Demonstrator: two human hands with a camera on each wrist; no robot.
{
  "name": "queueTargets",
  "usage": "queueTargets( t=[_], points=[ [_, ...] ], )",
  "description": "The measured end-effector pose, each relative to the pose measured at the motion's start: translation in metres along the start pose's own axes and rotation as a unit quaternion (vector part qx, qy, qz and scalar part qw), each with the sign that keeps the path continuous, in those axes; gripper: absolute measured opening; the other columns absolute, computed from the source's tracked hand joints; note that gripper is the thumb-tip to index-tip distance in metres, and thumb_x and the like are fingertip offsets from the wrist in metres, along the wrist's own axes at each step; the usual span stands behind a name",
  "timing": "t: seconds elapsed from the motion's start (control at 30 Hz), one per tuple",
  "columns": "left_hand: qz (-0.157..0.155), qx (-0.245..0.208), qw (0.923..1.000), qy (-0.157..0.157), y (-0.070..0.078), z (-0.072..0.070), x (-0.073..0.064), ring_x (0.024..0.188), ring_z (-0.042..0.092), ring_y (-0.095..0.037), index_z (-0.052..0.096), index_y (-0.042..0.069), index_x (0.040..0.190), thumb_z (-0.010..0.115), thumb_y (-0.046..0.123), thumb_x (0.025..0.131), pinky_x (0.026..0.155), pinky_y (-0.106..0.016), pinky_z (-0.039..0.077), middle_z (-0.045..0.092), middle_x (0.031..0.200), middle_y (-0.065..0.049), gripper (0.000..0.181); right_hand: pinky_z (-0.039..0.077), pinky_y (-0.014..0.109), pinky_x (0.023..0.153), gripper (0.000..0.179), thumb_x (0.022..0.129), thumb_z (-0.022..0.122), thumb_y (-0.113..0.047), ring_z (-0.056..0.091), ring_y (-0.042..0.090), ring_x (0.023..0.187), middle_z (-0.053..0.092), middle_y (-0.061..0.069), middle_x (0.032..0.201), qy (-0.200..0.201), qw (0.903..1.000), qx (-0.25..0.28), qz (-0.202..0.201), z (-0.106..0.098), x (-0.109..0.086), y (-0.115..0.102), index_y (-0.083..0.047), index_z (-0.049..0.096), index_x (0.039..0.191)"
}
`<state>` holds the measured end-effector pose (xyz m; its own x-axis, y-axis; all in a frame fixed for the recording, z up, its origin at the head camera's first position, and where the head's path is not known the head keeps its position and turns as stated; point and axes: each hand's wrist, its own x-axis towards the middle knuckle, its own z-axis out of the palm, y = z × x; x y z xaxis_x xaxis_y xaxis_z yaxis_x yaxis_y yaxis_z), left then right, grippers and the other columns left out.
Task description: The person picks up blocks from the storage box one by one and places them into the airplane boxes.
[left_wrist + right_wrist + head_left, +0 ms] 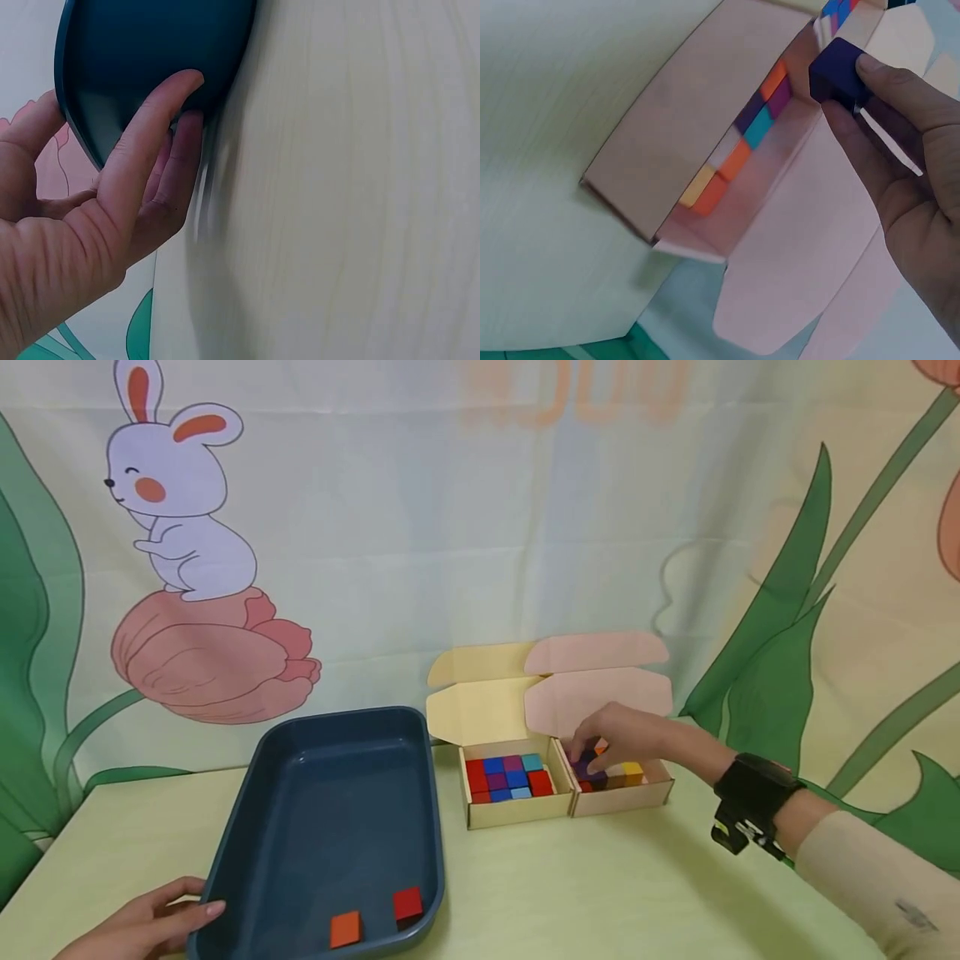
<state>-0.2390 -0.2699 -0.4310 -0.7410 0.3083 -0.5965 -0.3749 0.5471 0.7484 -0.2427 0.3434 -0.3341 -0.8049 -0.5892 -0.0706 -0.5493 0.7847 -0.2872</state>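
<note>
My left hand [153, 918] grips the left rim of a dark blue tray [337, 818], thumb over the edge and fingers against the outside, as the left wrist view also shows. Near the tray's front lie an orange block [346, 930] and a red block [408, 906]. Over the open pink cardboard box [626, 801], my right hand [630, 735] pinches a dark purple block [838, 67] between thumb and fingers. Orange, teal, purple and yellow blocks [702, 186] sit inside that box in the right wrist view.
Left of the pink box, and side by side with it, stands an open yellow box [517, 813] holding several red, blue and purple blocks. Both lids stand up against a printed cloth backdrop [480, 552]. Pale green covers the table [517, 893].
</note>
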Motion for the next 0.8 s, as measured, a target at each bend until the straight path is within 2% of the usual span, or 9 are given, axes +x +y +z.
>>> queueTargets(
  t=[0.2,0.27,0.33,0.43,0.47,0.5,0.63,0.8],
  points=[
    [0.001,0.000,1.0000,-0.004,-0.003,-0.003,0.002,0.107,0.064,-0.038,0.020,-0.016,0.144,0.053,0.049,0.105,0.088,-0.051,0.058,0.059,0.121,-0.025,0.083,0.059,0.030,0.080,0.016,0.084,0.085,-0.016,0.065,0.014,0.087,0.071,-0.011,0.091,-0.066,0.9970,-0.028,0.030,0.002,0.001,0.020,-0.015,0.076,0.097],
    [0.005,-0.006,0.9999,-0.010,-0.003,-0.003,0.003,0.111,0.062,-0.043,0.018,-0.017,0.144,0.052,0.048,0.105,0.090,-0.053,0.057,0.056,0.125,-0.028,0.083,0.058,0.028,0.080,0.029,0.084,0.085,-0.017,0.065,0.014,0.088,0.069,-0.013,0.091,-0.096,0.9940,-0.040,0.036,0.004,0.003,0.024,-0.013,0.074,0.110],
    [0.006,-0.002,0.9999,-0.016,-0.003,-0.004,0.003,0.114,0.059,-0.047,0.017,-0.018,0.145,0.052,0.047,0.105,0.091,-0.054,0.056,0.053,0.129,-0.032,0.084,0.058,0.028,0.082,0.029,0.085,0.085,-0.016,0.065,0.013,0.089,0.069,-0.013,0.092,-0.131,0.9895,-0.043,0.044,0.007,0.005,0.027,-0.013,0.073,0.112],
    [0.008,0.003,0.9997,-0.022,-0.004,-0.005,0.004,0.115,0.058,-0.048,0.018,-0.018,0.144,0.052,0.046,0.105,0.091,-0.053,0.056,0.051,0.130,-0.032,0.083,0.057,0.025,0.084,0.026,0.085,0.084,-0.013,0.062,0.011,0.091,0.066,-0.013,0.094,-0.173,0.9821,-0.037,0.065,0.013,0.009,0.030,-0.017,0.073,0.108],
    [0.009,0.002,0.9997,-0.023,-0.004,-0.005,0.004,0.115,0.058,-0.048,0.018,-0.018,0.144,0.052,0.046,0.106,0.091,-0.053,0.056,0.050,0.131,-0.033,0.082,0.056,0.024,0.083,0.020,0.085,0.085,-0.012,0.061,0.010,0.091,0.065,-0.012,0.095,-0.181,0.9806,-0.037,0.067,0.016,0.011,0.032,-0.019,0.073,0.100],
    [0.011,0.003,0.9996,-0.025,-0.003,-0.006,0.004,0.114,0.059,-0.047,0.018,-0.018,0.144,0.052,0.045,0.106,0.091,-0.053,0.056,0.051,0.130,-0.032,0.081,0.056,0.023,0.082,0.016,0.085,0.085,-0.012,0.059,0.011,0.091,0.063,-0.011,0.096,-0.187,0.9794,-0.034,0.068,0.018,0.013,0.032,-0.019,0.073,0.093],
    [0.018,-0.014,0.9993,-0.031,-0.002,-0.007,0.003,0.115,0.060,-0.047,0.018,-0.017,0.143,0.051,0.043,0.107,0.091,-0.053,0.056,0.051,0.129,-0.030,0.078,0.053,0.021,0.074,0.018,0.083,0.085,-0.010,0.054,0.010,0.087,0.057,-0.008,0.096,-0.181,0.9817,-0.040,0.046,0.027,0.022,0.037,-0.018,0.070,0.089],
    [0.007,-0.002,0.9997,-0.024,-0.002,-0.008,0.003,0.117,0.057,-0.051,0.015,-0.019,0.144,0.052,0.045,0.106,0.093,-0.056,0.055,0.050,0.131,-0.034,0.083,0.052,0.020,0.069,0.019,0.085,0.084,-0.008,0.053,0.008,0.080,0.057,-0.011,0.091,-0.182,0.9798,-0.026,0.078,0.029,0.029,0.038,-0.020,0.071,0.079]
  ],
)
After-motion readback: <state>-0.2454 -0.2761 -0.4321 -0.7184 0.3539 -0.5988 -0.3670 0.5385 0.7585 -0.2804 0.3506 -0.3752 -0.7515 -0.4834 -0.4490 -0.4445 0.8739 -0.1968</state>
